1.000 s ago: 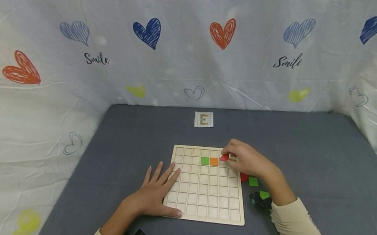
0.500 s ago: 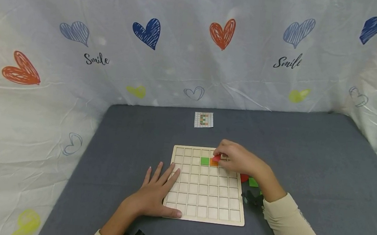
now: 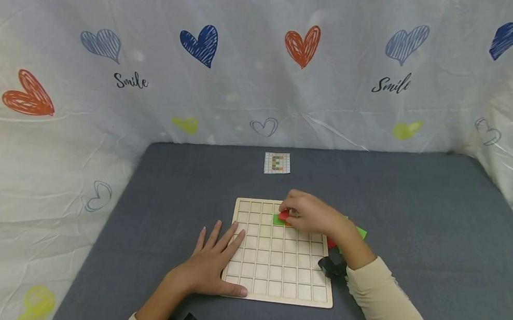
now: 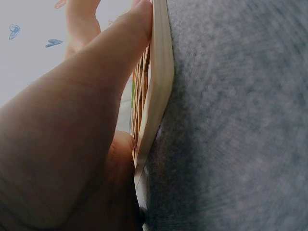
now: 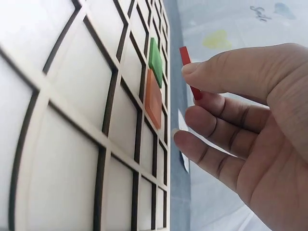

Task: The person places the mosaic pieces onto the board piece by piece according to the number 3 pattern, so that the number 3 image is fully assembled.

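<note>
Table: grey felt top, hemmed in by a white sheet printed with hearts.
Grid board: pale wood, flat at centre, a green tile and an orange tile seated side by side in its second row.
Left hand: fingers spread flat, pressing the board's near left corner.
Right hand: hovering over the far rows, thumb and fingers pinching the piece.
Red tile: held on edge, just above the green tile.
Pattern card: lying beyond the board.
</note>
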Demonstrator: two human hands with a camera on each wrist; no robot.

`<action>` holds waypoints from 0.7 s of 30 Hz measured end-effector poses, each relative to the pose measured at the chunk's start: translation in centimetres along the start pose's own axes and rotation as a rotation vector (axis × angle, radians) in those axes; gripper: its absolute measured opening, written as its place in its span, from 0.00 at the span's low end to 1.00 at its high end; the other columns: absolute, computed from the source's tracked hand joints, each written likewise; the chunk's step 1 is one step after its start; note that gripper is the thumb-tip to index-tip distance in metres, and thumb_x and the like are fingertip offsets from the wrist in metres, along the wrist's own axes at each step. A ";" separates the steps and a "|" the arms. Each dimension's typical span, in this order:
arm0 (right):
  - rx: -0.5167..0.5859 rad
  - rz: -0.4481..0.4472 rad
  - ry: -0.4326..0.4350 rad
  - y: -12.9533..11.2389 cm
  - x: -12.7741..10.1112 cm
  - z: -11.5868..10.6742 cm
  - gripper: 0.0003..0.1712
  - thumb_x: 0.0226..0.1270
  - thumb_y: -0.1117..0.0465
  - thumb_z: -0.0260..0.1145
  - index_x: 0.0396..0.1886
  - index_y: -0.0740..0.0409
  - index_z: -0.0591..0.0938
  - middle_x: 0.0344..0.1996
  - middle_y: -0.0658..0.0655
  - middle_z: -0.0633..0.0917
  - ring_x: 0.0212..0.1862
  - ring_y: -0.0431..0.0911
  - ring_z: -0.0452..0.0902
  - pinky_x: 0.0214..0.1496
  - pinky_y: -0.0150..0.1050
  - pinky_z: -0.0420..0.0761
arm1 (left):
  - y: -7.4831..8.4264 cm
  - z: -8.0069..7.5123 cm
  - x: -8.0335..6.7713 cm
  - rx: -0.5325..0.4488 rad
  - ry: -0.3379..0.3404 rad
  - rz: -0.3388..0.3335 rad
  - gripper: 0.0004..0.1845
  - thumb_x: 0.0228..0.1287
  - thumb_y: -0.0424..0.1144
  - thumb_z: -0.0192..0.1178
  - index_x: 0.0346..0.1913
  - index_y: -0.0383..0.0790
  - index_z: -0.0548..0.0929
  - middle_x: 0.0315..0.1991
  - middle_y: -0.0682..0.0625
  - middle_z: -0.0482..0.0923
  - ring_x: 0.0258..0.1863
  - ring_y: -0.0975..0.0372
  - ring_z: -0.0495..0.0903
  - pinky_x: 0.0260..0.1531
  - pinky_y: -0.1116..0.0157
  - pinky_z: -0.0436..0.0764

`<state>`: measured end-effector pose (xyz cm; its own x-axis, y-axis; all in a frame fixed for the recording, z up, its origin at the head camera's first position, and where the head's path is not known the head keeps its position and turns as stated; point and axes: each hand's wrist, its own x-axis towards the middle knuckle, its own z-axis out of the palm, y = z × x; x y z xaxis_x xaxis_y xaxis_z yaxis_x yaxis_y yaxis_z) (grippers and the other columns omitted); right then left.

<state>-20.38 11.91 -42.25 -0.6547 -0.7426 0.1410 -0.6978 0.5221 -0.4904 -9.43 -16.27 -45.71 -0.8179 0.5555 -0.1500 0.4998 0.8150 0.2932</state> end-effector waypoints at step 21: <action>-0.021 -0.044 -0.030 -0.9 1.9 1.2 0.07 0.58 0.66 0.63 0.35 0.53 0.84 0.30 0.49 0.75 0.32 0.42 0.69 0.34 0.32 0.71 | 0.0 0.0 0.0 -0.002 0.013 0.001 0.60 0.39 0.79 0.47 0.72 0.52 0.37 0.71 0.52 0.29 0.67 0.47 0.27 0.57 0.39 0.33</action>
<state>-20.67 9.54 -42.60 -0.6145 -0.7770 0.1364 -0.7320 0.4971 -0.4660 -9.41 -16.29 -45.74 -0.8208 0.5545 -0.1371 0.5005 0.8139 0.2950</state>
